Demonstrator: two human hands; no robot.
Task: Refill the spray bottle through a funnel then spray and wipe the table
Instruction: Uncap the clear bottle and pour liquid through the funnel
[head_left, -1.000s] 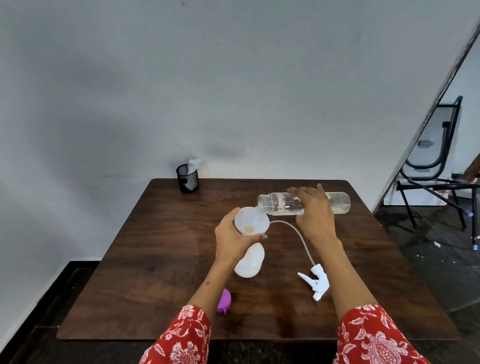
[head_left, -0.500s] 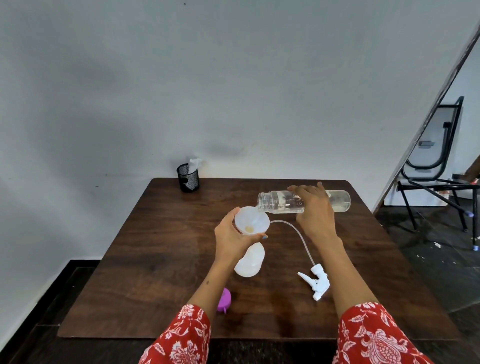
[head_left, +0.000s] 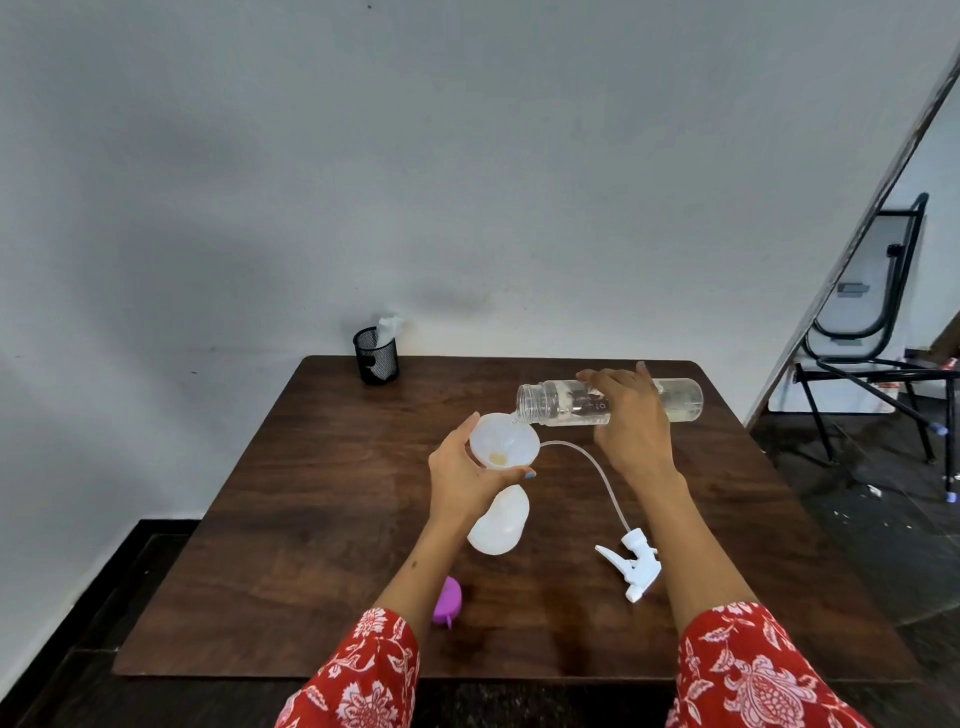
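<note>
Tissue is poking out of a black mesh cup at the table's far left corner. Nearer the middle, the left hand is curling round a white funnel seated in the white spray bottle standing below it. A purple cap is lying near the front edge. The right hand is gripping a clear bottle tipped almost flat, its mouth just over the funnel rim, water trickling in. The trigger head with its tube is lying near the right forearm. Refilling is under way, I judge; next calls for steady tilting, then setting the funnel aside and screwing the trigger head on.
</note>
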